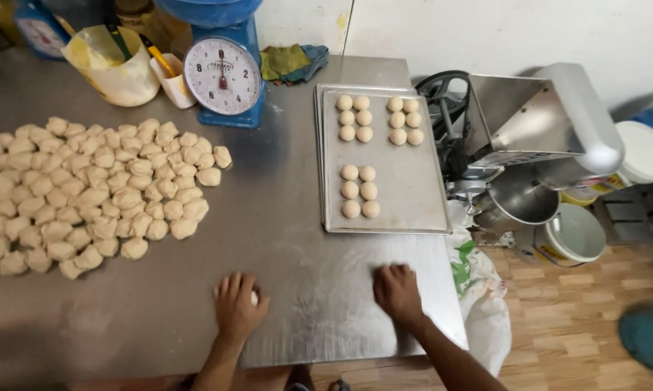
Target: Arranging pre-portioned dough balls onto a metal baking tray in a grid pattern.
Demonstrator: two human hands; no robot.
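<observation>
Dozens of cut dough pieces [87, 192] lay heaped left of the baking tray [406, 188], within easy reach. Nearer the table's front edge, left of the tray, the left hand [237, 304] cupped palm-down over a dough piece [254, 297], apparently rolling it. Just below the tray, the right hand [397, 289] pressed likewise, hiding whatever lay beneath. On the tray, rounded balls [360, 191] sat in tidy groups.
</observation>
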